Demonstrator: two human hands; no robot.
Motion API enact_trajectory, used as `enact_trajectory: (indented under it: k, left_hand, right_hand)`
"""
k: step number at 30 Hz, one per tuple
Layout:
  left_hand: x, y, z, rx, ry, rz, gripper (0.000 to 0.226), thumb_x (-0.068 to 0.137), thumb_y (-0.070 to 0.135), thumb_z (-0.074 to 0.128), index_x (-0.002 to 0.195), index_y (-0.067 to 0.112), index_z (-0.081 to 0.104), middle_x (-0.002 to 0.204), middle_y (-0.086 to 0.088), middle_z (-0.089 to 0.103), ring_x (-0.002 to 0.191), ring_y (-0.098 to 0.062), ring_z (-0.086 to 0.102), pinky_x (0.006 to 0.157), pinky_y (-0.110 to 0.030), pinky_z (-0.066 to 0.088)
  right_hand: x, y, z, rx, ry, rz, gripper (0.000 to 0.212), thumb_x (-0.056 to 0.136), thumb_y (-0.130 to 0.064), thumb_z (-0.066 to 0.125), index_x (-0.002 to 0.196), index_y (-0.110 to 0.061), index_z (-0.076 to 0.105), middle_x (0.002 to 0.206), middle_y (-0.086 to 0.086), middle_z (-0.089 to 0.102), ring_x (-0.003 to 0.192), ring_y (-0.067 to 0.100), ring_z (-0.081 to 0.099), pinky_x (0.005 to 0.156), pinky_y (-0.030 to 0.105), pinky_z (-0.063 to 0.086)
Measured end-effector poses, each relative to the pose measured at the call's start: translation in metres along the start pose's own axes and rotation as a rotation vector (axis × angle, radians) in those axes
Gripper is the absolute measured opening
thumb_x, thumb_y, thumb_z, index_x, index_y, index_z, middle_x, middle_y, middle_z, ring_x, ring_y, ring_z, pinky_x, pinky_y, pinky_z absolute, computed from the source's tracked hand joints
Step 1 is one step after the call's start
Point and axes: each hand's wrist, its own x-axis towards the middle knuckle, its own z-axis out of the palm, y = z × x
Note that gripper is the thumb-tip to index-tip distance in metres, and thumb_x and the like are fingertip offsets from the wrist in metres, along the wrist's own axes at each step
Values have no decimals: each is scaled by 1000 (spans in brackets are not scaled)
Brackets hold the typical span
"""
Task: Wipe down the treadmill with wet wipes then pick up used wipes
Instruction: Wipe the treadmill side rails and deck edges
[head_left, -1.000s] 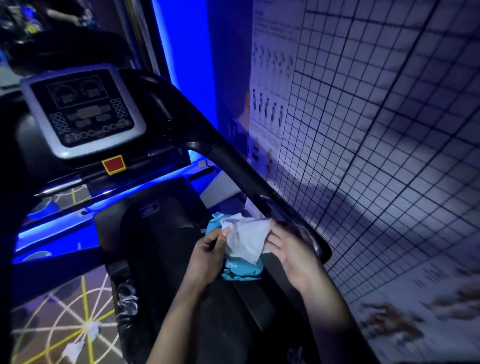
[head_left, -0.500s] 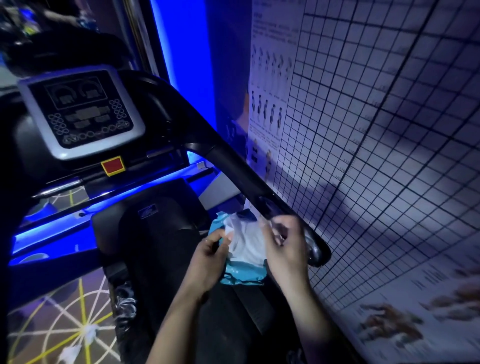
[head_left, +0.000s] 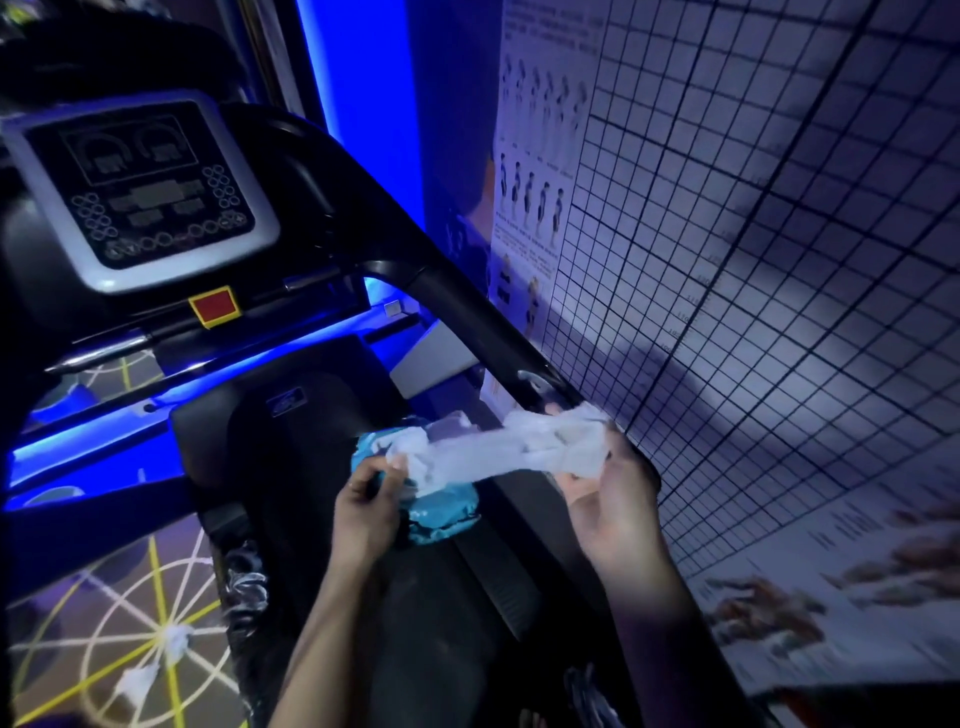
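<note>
Tight on the right: the treadmill (head_left: 415, 623) runs close along the grid wall (head_left: 779, 260), and its right handrail (head_left: 467, 322) slants down between the two, ending just behind the right hand (head_left: 613, 509). There is open room to the left, over the belt and out to the patterned floor (head_left: 62, 597). Console (head_left: 140, 192) sits up front at upper left, well apart from both hands, with a red stop button (head_left: 215, 306) under it. An exercise poster (head_left: 540, 182) hangs on the wall beyond the rail. Two crumpled used wipes (head_left: 174, 636) lie on the floor left of the deck.

Left hand (head_left: 363, 514) has its fingers curled round the blue wipes pack (head_left: 441, 512), holding it above the belt. A white wet wipe (head_left: 519, 452) stretches taut from the pack's top across to the right hand. Right palm faces up, fingertips (head_left: 615, 441) closed together on the wipe's far end beside the rail tip — touching the rail or not, cannot tell.
</note>
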Motion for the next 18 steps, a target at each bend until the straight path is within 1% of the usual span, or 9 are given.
enact_trajectory:
  k: [3,5,6,8,10,12,15,17,18]
  left_hand:
    - [2,-10,-6,-38,74,-39,27,102,19,64,76,11,63,62,10,66,57,1,56,64,-14,47]
    - [4,-15,-10,-56,92,-61,25,102,24,64,81,11,65,68,3,69,57,1,60,67,-19,49]
    - [5,-16,-11,-48,86,-59,25,102,24,63,81,11,65,69,4,68,58,1,60,66,-17,49]
    - [8,-19,-9,-35,66,-58,25,103,22,64,80,10,64,70,3,65,60,1,58,61,-9,46]
    - [7,-22,-1,-59,50,-87,24,103,20,63,83,8,63,73,1,63,54,5,55,56,-7,44]
    - [4,-23,9,-77,25,-112,21,103,20,62,87,7,63,74,-1,62,50,6,53,54,-8,45]
    - [4,-27,19,-94,3,-138,23,103,21,63,82,9,62,67,5,64,54,2,55,55,-10,46]
    - [11,-29,22,-85,-5,-149,26,102,22,65,77,13,63,63,10,65,57,-1,57,62,-16,49]
    - [14,-28,23,-74,-7,-151,27,102,23,65,76,14,64,63,10,66,58,-1,57,66,-20,49]
  right_hand:
    - [16,-4,-44,-504,149,-166,55,88,-34,48,130,0,55,117,22,67,94,33,69,83,47,60]
    - [29,-11,-62,-695,115,-93,54,77,-19,48,129,-5,54,112,12,71,94,25,70,81,44,60]
    - [28,-15,-71,-738,84,-103,49,80,-18,49,127,-10,55,110,5,72,94,18,71,82,40,60]
    - [19,-11,-70,-575,48,-113,24,96,-27,60,118,-18,59,99,-5,75,89,7,73,88,34,60]
    - [12,-3,-64,-466,19,41,17,102,-37,57,106,-21,63,90,-6,75,79,5,73,91,35,59]
    - [17,5,-72,-627,-18,99,16,102,-35,58,97,-21,65,87,-6,72,75,6,72,84,34,59]
    - [26,14,-85,-917,59,-49,24,94,-38,68,89,-14,69,78,5,71,71,22,67,71,39,56]
    - [37,9,-89,-1048,156,-231,28,86,-38,72,77,-12,70,71,4,70,67,22,68,63,34,56]
    - [48,3,-90,-1033,202,-284,26,85,-34,73,77,-9,70,76,5,73,74,22,73,64,33,59]
